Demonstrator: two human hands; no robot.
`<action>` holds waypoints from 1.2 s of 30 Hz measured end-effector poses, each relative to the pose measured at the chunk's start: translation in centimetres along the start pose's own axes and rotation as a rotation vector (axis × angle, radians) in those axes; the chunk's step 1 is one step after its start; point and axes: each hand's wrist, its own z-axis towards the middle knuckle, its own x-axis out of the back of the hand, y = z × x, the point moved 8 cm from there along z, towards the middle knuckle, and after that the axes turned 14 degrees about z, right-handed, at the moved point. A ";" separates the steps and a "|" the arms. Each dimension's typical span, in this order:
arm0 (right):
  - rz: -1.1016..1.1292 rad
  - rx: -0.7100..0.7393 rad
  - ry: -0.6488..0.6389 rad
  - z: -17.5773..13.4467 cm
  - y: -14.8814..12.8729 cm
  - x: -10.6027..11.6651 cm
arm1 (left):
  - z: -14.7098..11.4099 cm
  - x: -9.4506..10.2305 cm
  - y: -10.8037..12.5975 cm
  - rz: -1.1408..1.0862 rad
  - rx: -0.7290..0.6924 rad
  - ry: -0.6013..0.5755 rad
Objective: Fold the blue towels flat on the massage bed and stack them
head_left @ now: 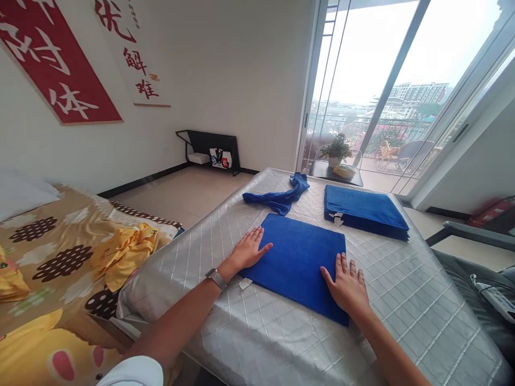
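Observation:
A blue towel (298, 257) lies flat as a rectangle on the plastic-covered mattress (277, 343), a white tag (245, 283) sticking out at its near left corner. My left hand (248, 249), a watch on its wrist, rests open on the towel's left edge. On the right edge lies my right hand (346, 281), also open, fingers pointing away from me. Beyond the towel, a crumpled blue towel (281, 197) stretches across the mattress. To the far right sits a neat stack of folded blue towels (366, 209) with white tags at its near left side.
At left is a bed with a patterned cover (60, 241) and yellow cloth (124, 252). A small table (322, 171) with a potted plant (337, 150) stands past the mattress, before the sliding glass door. A dark chair (470, 268) holds a power strip (494, 300) at right.

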 end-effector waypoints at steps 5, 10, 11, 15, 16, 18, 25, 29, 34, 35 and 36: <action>-0.073 -0.020 -0.038 0.0 -0.2 0.4 | 0.1 0.0 0.6 -0.006 -0.008 -0.002; -0.068 -0.060 -0.138 1.3 -0.6 1.9 | 0.1 0.1 0.5 0.003 0.003 -0.046; -0.058 -0.060 -0.127 1.8 -0.7 2.2 | 0.1 0.1 0.5 0.003 0.005 -0.049; -0.013 -0.014 -0.010 3.6 -0.9 2.5 | 0.0 0.1 0.6 0.010 0.004 -0.049; 0.007 -0.015 0.010 3.9 -0.7 2.1 | 0.0 0.1 0.6 0.013 0.002 -0.045; 0.052 -0.031 0.025 4.4 -0.1 1.3 | 0.0 0.1 0.6 0.018 -0.002 -0.037; 0.105 -0.027 0.028 4.4 0.5 0.5 | 0.0 0.7 0.6 0.075 0.013 -0.019; 0.113 -0.028 0.026 4.3 0.3 0.7 | 0.1 2.7 3.3 0.096 -0.043 0.070; 0.112 -0.020 0.047 4.2 0.1 0.9 | 1.2 3.9 12.8 0.012 -0.348 0.075; 0.104 -0.020 0.051 4.2 0.2 0.8 | 1.7 4.1 15.1 -0.011 -0.403 0.082; 0.091 -0.017 0.052 4.2 0.3 0.8 | 2.3 4.2 17.4 -0.033 -0.450 0.089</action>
